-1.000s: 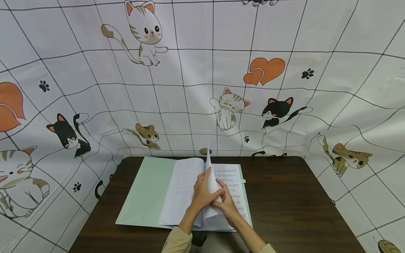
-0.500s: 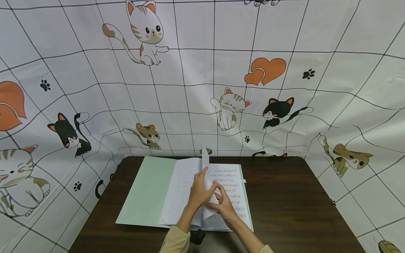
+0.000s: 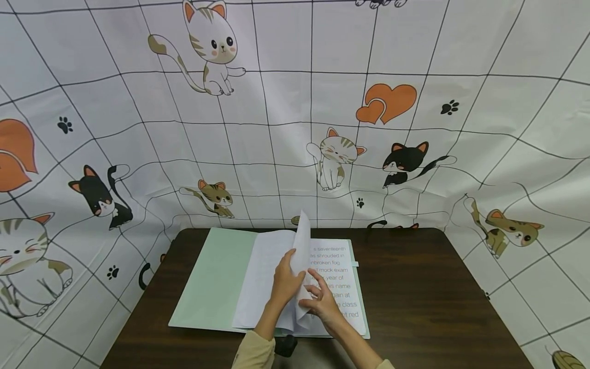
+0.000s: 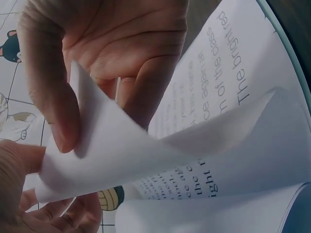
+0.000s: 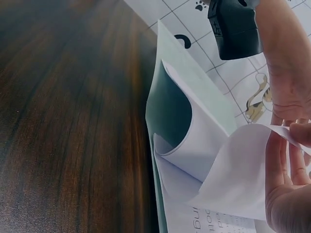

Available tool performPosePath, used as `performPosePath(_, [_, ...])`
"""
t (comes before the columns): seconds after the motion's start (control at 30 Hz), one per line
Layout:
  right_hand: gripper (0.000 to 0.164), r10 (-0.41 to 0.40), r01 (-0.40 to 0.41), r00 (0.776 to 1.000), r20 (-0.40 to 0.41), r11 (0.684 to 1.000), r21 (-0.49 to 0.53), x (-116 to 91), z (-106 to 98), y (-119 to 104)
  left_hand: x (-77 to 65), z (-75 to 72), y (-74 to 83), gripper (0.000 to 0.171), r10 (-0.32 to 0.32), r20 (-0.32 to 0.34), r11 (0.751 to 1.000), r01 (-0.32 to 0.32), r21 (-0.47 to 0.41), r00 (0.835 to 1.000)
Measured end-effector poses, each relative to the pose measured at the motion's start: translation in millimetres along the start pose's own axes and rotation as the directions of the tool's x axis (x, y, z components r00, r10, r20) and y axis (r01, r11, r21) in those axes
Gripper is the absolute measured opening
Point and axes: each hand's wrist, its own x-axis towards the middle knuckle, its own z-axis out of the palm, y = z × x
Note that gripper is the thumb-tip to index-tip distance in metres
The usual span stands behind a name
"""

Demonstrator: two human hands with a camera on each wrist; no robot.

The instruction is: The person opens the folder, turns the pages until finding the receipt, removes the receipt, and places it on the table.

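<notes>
A book with a pale green cover (image 3: 212, 282) lies open on the dark table, large print on its right-hand page (image 3: 338, 282). One white page (image 3: 301, 241) stands up near the middle, curled. My left hand (image 3: 286, 282) pinches this page, its fingers on the left side. In the left wrist view, the left thumb (image 4: 24, 158) presses the page edge against the fingers. My right hand (image 3: 322, 305) is at the page's near part, fingers spread and loosely bent. Its thumb (image 4: 63, 126) overlaps the raised page (image 4: 116, 155), with other fingers behind it.
The table (image 3: 415, 297) extends to both sides of the book. A white sheet (image 3: 276, 113) printed with cats and grid lines hangs behind and around it. A black wrist camera (image 5: 235, 29) sits on the left wrist. A small tab (image 3: 355, 264) sticks out at the book's right edge.
Both hands have shifted slightly left and nearer, and the right hand's fingers have moved apart from the left hand. The raised page now shows a broader, curled face.
</notes>
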Motion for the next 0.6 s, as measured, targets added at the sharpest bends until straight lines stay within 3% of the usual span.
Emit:
performPosePath(0.3, [0.088, 0.013, -0.014, 0.998, -0.055, 0.999, -0.033, 0, -3, 3, 1.8, -1.6, -5.5, 0.053, 0.044, 0.026, 0.999, -0.043, -0.027, 0.999])
performPosePath(0.6, [0.079, -0.005, 0.004, 0.999, -0.038, 1.0, -0.028, -3, -10, 4, 1.7, -9.7, -17.7, 0.049, -0.04, 0.022, 0.998, 0.041, -0.045, 0.999])
